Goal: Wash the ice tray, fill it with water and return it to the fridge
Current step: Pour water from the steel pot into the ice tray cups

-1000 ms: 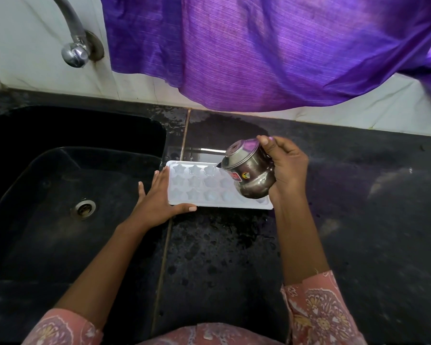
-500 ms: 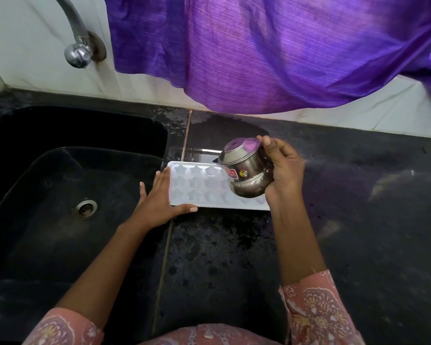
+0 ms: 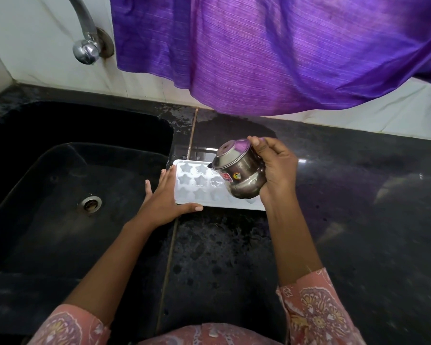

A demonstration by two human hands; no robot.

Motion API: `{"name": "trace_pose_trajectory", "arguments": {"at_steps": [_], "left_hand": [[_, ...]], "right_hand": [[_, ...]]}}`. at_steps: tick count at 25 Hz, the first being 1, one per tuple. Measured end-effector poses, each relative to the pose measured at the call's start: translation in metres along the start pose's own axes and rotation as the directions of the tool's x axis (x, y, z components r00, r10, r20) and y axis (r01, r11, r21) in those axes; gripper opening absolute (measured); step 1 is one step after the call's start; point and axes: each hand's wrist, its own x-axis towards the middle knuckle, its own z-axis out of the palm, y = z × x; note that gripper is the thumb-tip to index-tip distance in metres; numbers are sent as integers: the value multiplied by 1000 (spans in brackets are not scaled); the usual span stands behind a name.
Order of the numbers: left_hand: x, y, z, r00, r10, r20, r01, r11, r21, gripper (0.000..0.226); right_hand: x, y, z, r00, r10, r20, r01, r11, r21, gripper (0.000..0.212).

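Ice tray [image 3: 199,188]: white, with star-shaped cells, flat on the black table [image 3: 358,220] in the middle of the frame, its left end just beside the edge of the black sink [image 3: 47,195]. Probably placed there so that spilled water runs on the wet stone or into the sink, and so that the tray stays level during filling.

Left hand [image 3: 166,204]: open and rather flat, fingers spread along the left short end of the tray, thumb stretched along the near long edge. Touches the tray without closing around it; seems only to keep it from sliding.

Right hand [image 3: 275,168]: closed around a small steel pot [image 3: 239,173], fingers wrapped on the belly and the thumb up at the bottom rim. Pot tipped strongly to the left above the right half of the tray, mouth down toward the cells, most likely to pour water into them. No stream of water clear enough to confirm.

Left cells shine a little, maybe already wet or filled; hard to tell. Right cells hidden behind the pot.

Tap [image 3: 85,49] in the upper left of the frame, not running. Purple cloth [image 3: 271,53] hanging above the table, apart from the work.
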Motion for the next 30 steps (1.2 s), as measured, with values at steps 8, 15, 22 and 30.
{"name": "trace_pose_trajectory", "arguments": {"at_steps": [8,15,22,30], "left_hand": [[1,-1,0,1000,1,-2,-1,1000,8,129],[2,-3,2,1000,8,-15,-8,1000,12,124],[5,-5,1,999,45,-21,-44,998,36,137],[4,-4,2,999,37,-28,-36,999,35,121]], "right_hand": [[-2,0,3,1000,-27,0,27,998,-50,12],[-2,0,3,1000,-27,1,27,998,-58,11],[-2,-2,4,999,-33,3,33,998,-50,11],[-4,-4,4,1000,-31,-3,31,998,-46,11]]}}
